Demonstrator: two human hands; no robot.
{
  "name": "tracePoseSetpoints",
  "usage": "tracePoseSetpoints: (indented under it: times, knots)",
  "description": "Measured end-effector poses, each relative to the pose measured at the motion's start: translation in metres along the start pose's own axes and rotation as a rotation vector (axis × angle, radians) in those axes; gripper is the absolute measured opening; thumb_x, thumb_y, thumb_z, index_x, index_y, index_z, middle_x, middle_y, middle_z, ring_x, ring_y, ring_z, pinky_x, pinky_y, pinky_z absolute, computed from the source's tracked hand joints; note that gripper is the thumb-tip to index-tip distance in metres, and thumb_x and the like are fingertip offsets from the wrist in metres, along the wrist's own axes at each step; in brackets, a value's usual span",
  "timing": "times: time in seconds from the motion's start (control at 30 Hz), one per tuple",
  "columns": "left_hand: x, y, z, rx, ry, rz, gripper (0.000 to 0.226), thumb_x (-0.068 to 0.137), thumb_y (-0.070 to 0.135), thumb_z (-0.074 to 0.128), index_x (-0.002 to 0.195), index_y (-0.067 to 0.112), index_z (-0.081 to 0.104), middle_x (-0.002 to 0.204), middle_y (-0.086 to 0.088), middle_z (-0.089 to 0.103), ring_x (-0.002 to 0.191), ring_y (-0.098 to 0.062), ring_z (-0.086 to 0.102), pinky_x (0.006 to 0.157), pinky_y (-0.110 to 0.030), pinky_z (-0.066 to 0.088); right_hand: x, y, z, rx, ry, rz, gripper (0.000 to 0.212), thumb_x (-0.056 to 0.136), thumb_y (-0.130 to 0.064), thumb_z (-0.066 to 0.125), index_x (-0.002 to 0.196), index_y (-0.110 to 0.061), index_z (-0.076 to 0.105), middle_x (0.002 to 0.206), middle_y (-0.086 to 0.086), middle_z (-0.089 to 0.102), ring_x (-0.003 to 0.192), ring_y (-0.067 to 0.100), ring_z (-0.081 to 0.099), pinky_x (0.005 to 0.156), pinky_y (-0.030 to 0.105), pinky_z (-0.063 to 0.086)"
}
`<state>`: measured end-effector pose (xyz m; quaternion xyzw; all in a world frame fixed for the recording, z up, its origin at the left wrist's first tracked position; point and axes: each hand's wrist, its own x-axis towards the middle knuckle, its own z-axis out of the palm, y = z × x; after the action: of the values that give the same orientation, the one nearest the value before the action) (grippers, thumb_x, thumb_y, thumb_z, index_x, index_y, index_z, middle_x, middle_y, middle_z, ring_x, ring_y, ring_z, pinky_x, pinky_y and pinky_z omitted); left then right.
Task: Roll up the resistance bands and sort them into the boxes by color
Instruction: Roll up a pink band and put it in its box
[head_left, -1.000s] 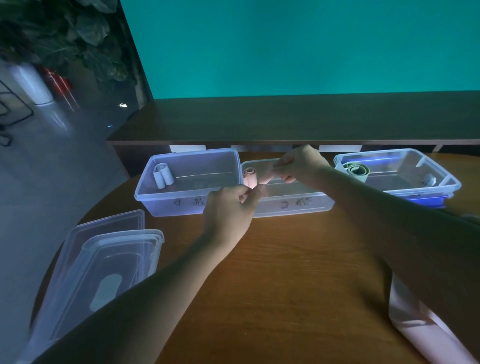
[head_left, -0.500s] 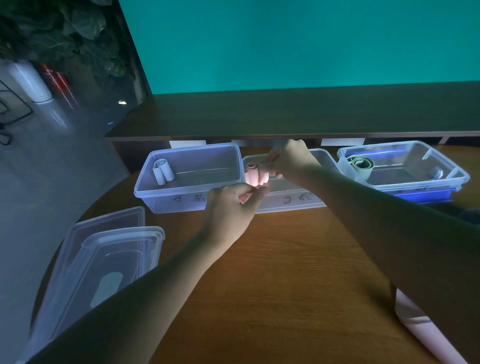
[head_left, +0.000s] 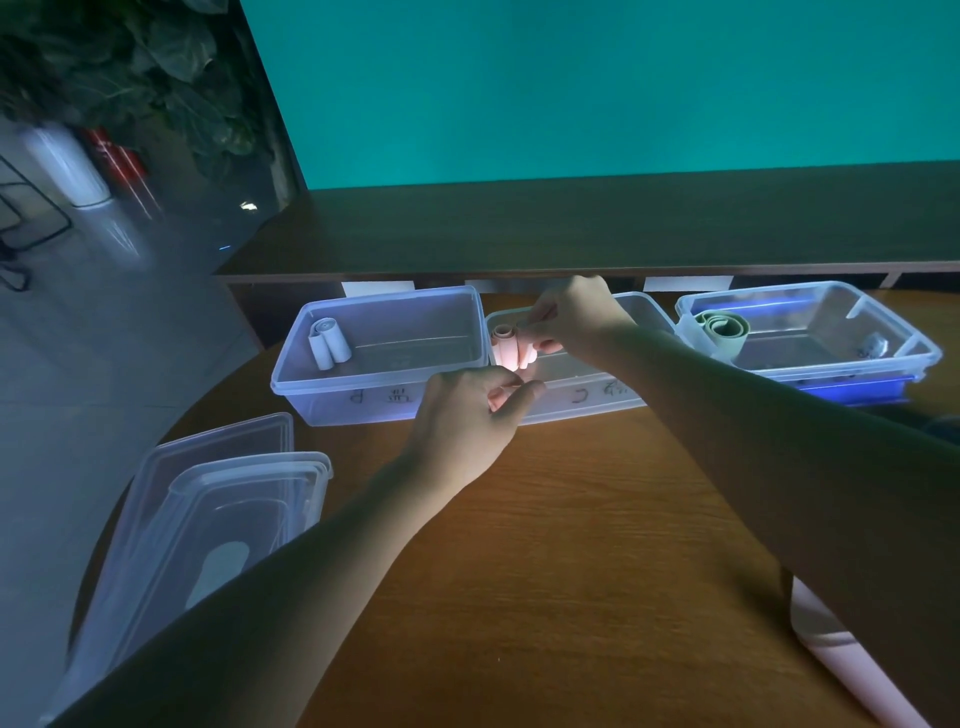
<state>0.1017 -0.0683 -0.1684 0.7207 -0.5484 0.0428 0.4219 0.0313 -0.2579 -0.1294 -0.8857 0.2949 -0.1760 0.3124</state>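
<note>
Head camera view, looking down at a round wooden table (head_left: 545, 545) with visible grain, under dim bluish light. Three clear plastic boxes stand in a row at the far edge. The left box (head_left: 384, 395) holds a pale rolled band (head_left: 328, 343) in its far left corner. The right box (head_left: 883, 332) holds a green rolled band (head_left: 722, 327), coiled like a snail shell.

The person's right hand (head_left: 571, 317) reaches over the middle box (head_left: 644, 317), its fingers curled and pinching the top of a pink rolled band (head_left: 511, 351). This roll stands upright, long axis vertical, at the box's left end, seemingly just inside the wall; whether it touches the floor of the box cannot be told. The left hand (head_left: 467, 421) sits nearer the camera, at the box's near rim, fingertips pinched together; it seems to hold a bit of pink, but what exactly is unclear.

The roll lies directly ahead of both hands, with the right hand on it and the left just beside and below. Setting it down likely needs only a release.

Two clear lids (head_left: 218, 519) are stacked at the left. A flat, smooth pink band (head_left: 852, 670) hangs off the table's near right edge.
</note>
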Motion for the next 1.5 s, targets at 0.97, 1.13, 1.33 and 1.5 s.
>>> tracePoseSetpoints:
  times: [0.97, 1.13, 1.33, 1.5]
  knots:
    - [0.001, 0.001, -0.006, 0.093, -0.019, 0.024, 0.029, 0.093, 0.045, 0.067, 0.103, 0.020, 0.079, 0.089, 0.010, 0.076, 0.074, 0.001, 0.064, 0.064, -0.004, 0.039, -0.011, -0.002, -0.013, 0.063, -0.035, 0.124, 0.023, 0.078, -0.027, 0.087, 0.083, -0.006, 0.078, 0.072, 0.002, 0.075, 0.066, 0.010, 0.074, 0.069, 0.022, 0.061]
    - [0.000, 0.001, -0.007, 0.113, -0.036, 0.018, 0.036, 0.094, 0.049, 0.063, 0.110, 0.020, 0.077, 0.092, 0.007, 0.077, 0.075, -0.001, 0.064, 0.064, -0.011, 0.046, -0.021, -0.007, -0.022, 0.052, -0.007, 0.112, 0.021, 0.079, -0.030, 0.084, 0.079, -0.010, 0.079, 0.069, -0.002, 0.073, 0.065, 0.009, 0.071, 0.064, 0.019, 0.058]
    - [-0.007, 0.013, -0.017, 0.162, -0.015, 0.019, 0.045, 0.093, 0.050, 0.063, 0.126, 0.019, 0.069, 0.089, 0.003, 0.074, 0.071, -0.005, 0.064, 0.060, -0.008, 0.040, -0.041, -0.015, -0.037, 0.094, 0.055, 0.079, 0.023, 0.081, -0.030, 0.083, 0.083, -0.008, 0.077, 0.076, 0.004, 0.075, 0.073, 0.016, 0.075, 0.075, 0.030, 0.063]
    - [-0.025, 0.039, -0.025, 0.166, 0.028, -0.006, 0.049, 0.095, 0.047, 0.063, 0.134, 0.017, 0.061, 0.082, 0.007, 0.067, 0.069, -0.002, 0.059, 0.058, -0.007, 0.040, -0.088, -0.021, -0.048, 0.184, 0.187, 0.036, 0.024, 0.083, -0.032, 0.081, 0.087, -0.010, 0.076, 0.065, -0.001, 0.071, 0.053, -0.001, 0.064, 0.058, 0.019, 0.055]
